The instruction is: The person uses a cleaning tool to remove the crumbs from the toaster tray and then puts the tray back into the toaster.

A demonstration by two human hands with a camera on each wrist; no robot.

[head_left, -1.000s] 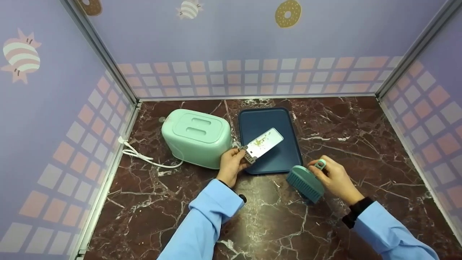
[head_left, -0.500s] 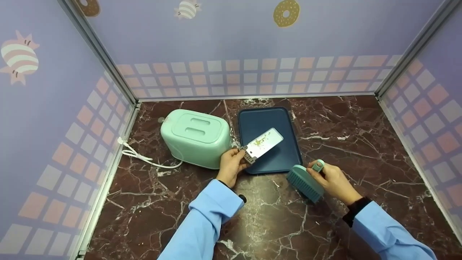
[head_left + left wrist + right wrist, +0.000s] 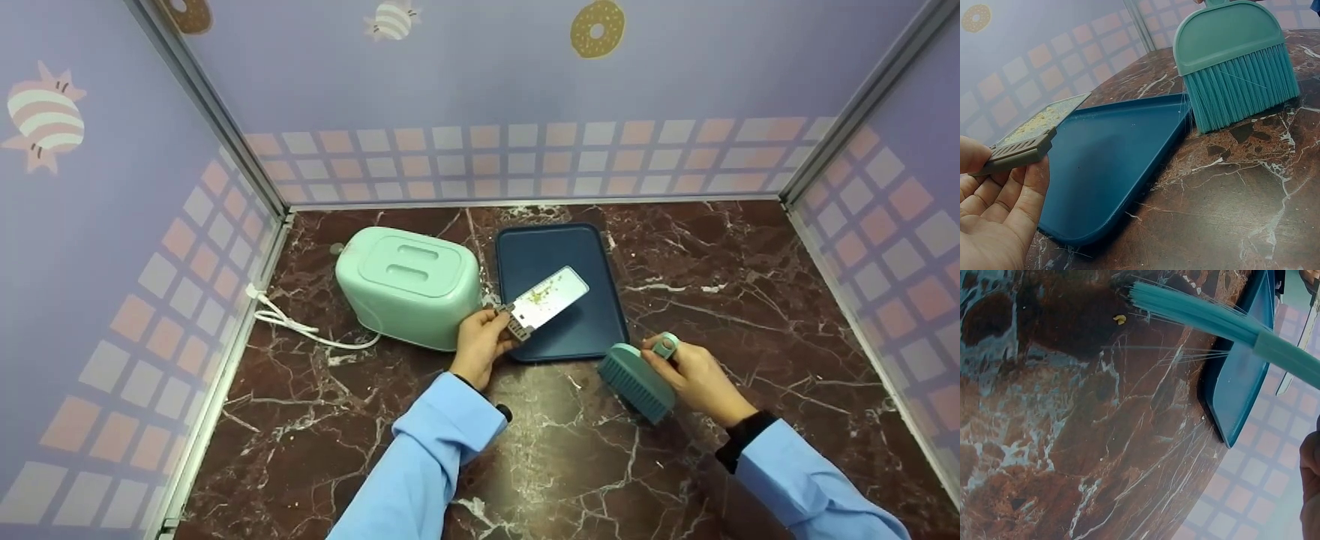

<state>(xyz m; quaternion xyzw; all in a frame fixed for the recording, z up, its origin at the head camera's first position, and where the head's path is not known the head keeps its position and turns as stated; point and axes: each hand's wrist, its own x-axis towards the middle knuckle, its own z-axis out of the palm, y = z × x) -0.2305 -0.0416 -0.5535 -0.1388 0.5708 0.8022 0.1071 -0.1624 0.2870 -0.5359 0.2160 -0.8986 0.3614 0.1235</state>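
One pan (image 3: 573, 280), crumbs (image 3: 539, 293) in it, pinched in your left hand (image 3: 480, 341) over one tray (image 3: 547, 244), right hand (image 3: 699, 375) gripping one brush (image 3: 637, 381).

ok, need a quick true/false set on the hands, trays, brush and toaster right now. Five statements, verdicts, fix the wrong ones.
1. The left hand holds a small tray raised above the blue tray. True.
2. The small tray's upper face is bare. False: yellow bits are scattered on it.
3. The right hand grips a green brush. True.
4. The brush is inside the blue tray. False: it is held outside, off the near right corner in the head view.
5. In the head view, the toaster stands left of the blue tray. True.
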